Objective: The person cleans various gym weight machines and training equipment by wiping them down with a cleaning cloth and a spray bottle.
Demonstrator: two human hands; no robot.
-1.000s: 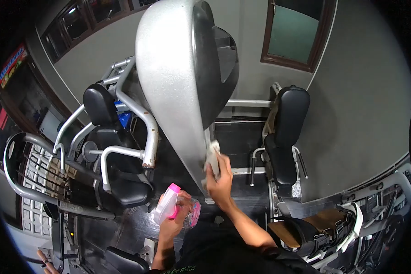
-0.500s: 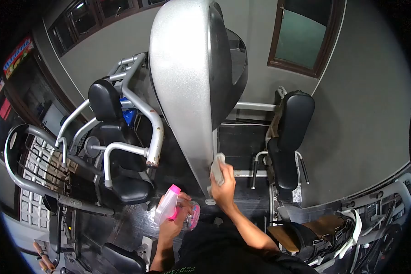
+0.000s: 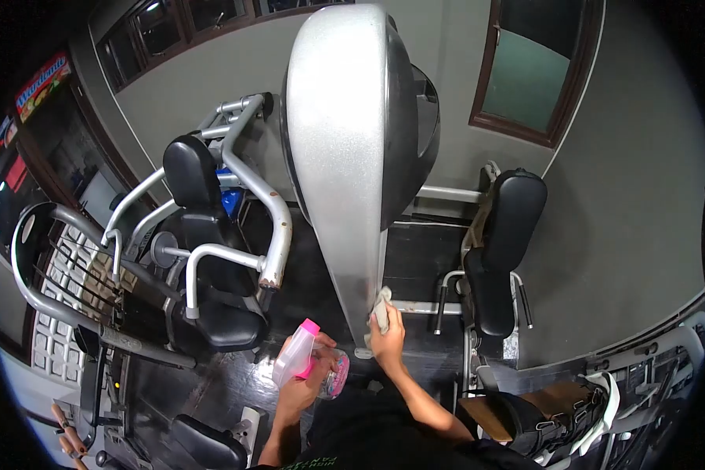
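A spray bottle (image 3: 294, 356) with a pink nozzle and a clear body sits in my left hand (image 3: 309, 374), whose fingers are wrapped round its neck. My right hand (image 3: 388, 338) is closed on a pale grey cloth (image 3: 381, 307) and presses it to the lower right side of the silver machine column (image 3: 338, 157). The column is wide and rounded at the top and narrows toward my hands. Part of the cloth is hidden behind my fingers.
On the left stands a machine with a black padded seat (image 3: 225, 325) and silver bars. A black padded bench (image 3: 514, 223) with handles is at right. A wooden board with black straps (image 3: 536, 411) lies lower right. A window (image 3: 527, 74) is in the grey wall.
The view has shifted, so the column and machines appear further right and slightly lower. My right hand with the cloth stays against the column's lower side. The left hand still grips the spray bottle.
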